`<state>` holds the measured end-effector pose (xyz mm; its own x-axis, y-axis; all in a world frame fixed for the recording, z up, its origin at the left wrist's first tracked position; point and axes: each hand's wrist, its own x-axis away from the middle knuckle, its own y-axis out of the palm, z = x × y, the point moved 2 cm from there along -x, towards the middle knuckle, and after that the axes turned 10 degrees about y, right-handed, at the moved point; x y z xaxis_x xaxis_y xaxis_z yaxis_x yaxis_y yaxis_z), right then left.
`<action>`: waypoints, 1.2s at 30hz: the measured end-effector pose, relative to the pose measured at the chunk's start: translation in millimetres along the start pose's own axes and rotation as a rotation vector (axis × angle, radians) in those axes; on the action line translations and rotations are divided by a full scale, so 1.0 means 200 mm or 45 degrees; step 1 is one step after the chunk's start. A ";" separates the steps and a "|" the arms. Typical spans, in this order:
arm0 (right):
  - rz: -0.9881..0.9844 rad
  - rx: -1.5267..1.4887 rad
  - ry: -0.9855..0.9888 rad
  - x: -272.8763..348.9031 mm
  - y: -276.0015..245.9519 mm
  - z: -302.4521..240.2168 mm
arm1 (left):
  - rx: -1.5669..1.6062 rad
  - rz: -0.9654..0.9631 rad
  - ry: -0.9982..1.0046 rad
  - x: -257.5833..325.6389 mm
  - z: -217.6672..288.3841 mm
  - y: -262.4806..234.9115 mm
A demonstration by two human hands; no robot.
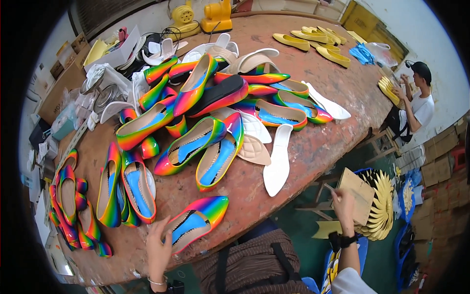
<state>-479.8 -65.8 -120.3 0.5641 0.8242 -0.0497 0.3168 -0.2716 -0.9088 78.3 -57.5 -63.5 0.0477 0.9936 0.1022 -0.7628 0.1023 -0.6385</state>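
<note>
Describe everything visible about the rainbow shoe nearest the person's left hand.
The rainbow shoe is a glossy, patent-looking pointed flat striped red through green, with a blue insole and dark zigzag trim along the opening. It lies upright on the worn reddish table near its front edge, toe pointing up-right. The left hand touches its heel end; whether it grips is unclear.

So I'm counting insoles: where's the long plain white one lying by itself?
In the head view, the long white insole lies near the table's right front edge, just right of the quilted beige insole.
</note>
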 end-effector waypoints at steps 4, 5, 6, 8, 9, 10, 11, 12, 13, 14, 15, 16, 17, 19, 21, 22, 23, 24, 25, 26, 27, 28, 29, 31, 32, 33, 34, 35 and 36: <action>-0.025 -0.346 -0.151 -0.13 0.18 -0.71 | -0.326 0.092 0.102 0.11 0.09 0.01; -0.009 -0.272 -0.116 -0.16 0.22 -0.83 | -0.454 0.071 0.225 0.13 0.13 0.02; -0.073 -0.116 -0.059 -0.19 0.25 -0.93 | -0.585 0.055 0.340 0.16 0.17 0.03; 0.080 -0.039 -0.170 -0.25 0.35 -0.96 | -0.508 0.148 0.326 0.16 0.16 0.08; 0.071 -0.040 -0.139 -0.26 0.41 -0.97 | -0.566 0.163 0.361 0.18 0.12 0.10; 0.048 -0.046 -0.123 -0.26 0.47 -0.98 | -0.633 0.183 0.377 0.21 0.06 0.10; -0.037 -0.017 -0.059 -0.26 0.50 -1.00 | -0.644 0.300 0.401 0.24 0.01 0.10; -0.100 -0.014 -0.023 -0.29 0.51 -0.97 | -0.687 0.343 0.334 0.25 -0.01 0.10; -0.100 -0.109 -0.068 -0.32 0.50 -0.91 | -0.560 0.372 0.375 0.25 -0.01 0.10; -0.133 -0.240 -0.080 -0.38 0.52 -0.79 | -0.430 0.399 0.434 0.24 0.00 0.10; -0.211 -0.326 -0.086 -0.39 0.50 -0.76 | -0.465 0.443 0.399 0.25 0.01 0.09; -0.288 -0.407 -0.091 -0.39 0.46 -0.75 | -0.405 0.467 0.447 0.26 0.02 0.08; -0.370 -0.641 -0.101 -0.39 0.45 -0.70 | -0.333 0.483 0.509 0.25 0.03 0.07; -0.490 -1.144 -0.053 -0.35 0.46 -0.70 | -0.265 0.569 0.488 0.27 0.05 0.05; -0.605 -1.496 0.059 -0.31 0.47 -0.73 | -0.110 0.677 0.485 0.27 0.08 0.00; -0.604 -1.505 0.044 -0.31 0.48 -0.77 | -0.114 0.691 0.492 0.26 0.10 -0.03; -0.558 -1.535 0.022 -0.32 0.48 -0.80 | -0.090 0.784 0.474 0.25 0.12 -0.05; -0.505 -1.565 0.002 -0.33 0.47 -0.82 | -0.061 0.873 0.461 0.22 0.13 -0.07; -0.435 -1.540 -0.019 -0.37 0.48 -0.82 | -0.057 0.879 0.476 0.18 0.15 -0.09; -0.422 -1.548 -0.029 -0.41 0.49 -0.82 | -0.192 0.920 0.437 0.12 0.17 -0.11; -0.361 -1.575 -0.010 -0.45 0.50 -0.81 | -0.327 0.958 0.395 0.07 0.18 -0.12; -0.301 -1.601 0.008 -0.49 0.52 -0.80 | -0.322 0.963 0.409 0.03 0.18 -0.13; -0.288 -1.608 0.002 -0.55 0.54 -0.76 | -0.391 0.880 0.350 -0.02 0.17 -0.13; -0.192 -1.320 0.040 -0.63 0.57 -0.73 | -0.619 0.684 0.343 -0.11 0.21 -0.17; -0.179 -1.328 0.038 -0.67 0.58 -0.71 | -0.619 0.688 0.357 -0.14 0.24 -0.22; -0.162 -1.251 0.021 -0.67 0.58 -0.74 | -0.643 0.715 0.385 -0.18 0.28 -0.28; -0.139 -1.169 0.006 -0.67 0.57 -0.75 | -0.660 0.739 0.415 -0.22 0.29 -0.34; -0.132 -1.173 0.008 -0.68 0.55 -0.76 | -0.596 0.775 0.495 -0.30 0.27 -0.41; -0.115 -1.020 -0.005 -0.68 0.51 -0.75 | -0.525 0.753 0.504 -0.41 0.28 -0.48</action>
<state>-409.8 -280.3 -143.4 0.5082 0.8612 0.0070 0.8122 -0.4765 -0.3364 112.2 -151.8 32.0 -0.0051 0.8242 -0.5663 -0.4387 -0.5107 -0.7394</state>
